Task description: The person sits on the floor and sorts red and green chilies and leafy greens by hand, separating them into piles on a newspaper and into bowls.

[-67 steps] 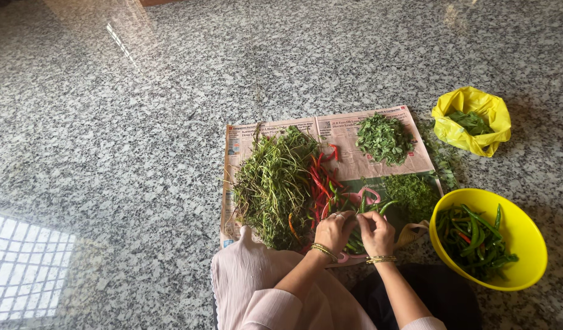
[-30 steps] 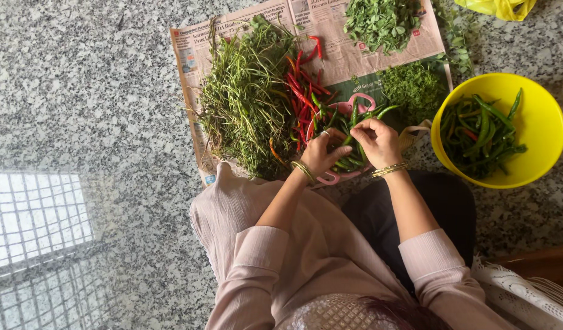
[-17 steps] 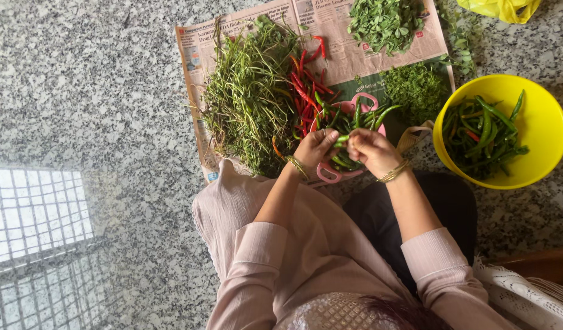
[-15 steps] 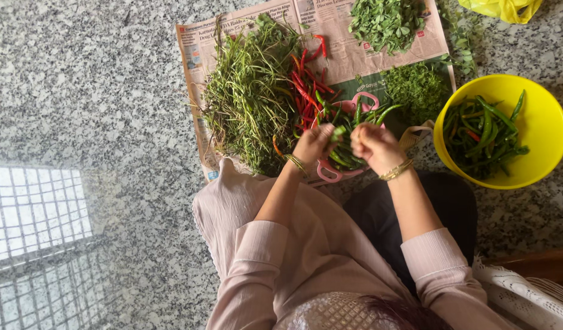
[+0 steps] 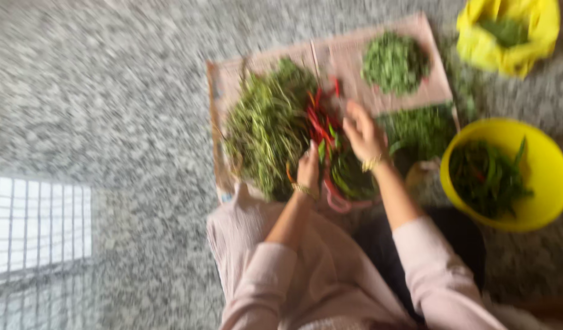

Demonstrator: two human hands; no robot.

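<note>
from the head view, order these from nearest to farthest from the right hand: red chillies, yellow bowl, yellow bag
1. red chillies: just left of the right hand, on the newspaper.
2. yellow bowl: to the right, on the floor.
3. yellow bag: far upper right corner.

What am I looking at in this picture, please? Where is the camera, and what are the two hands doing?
The camera sits on a person's head and looks down, so you see their own arms in pink sleeves. The picture is blurred by motion. On the speckled stone floor lies a newspaper with a big pile of green stems, red chillies and a small heap of leaves. The left hand rests at the stems' edge; the right hand reaches over the chillies. Whether either holds something is too blurred to tell. A yellow bowl of green chillies and a yellow bag lie to the right.
</note>
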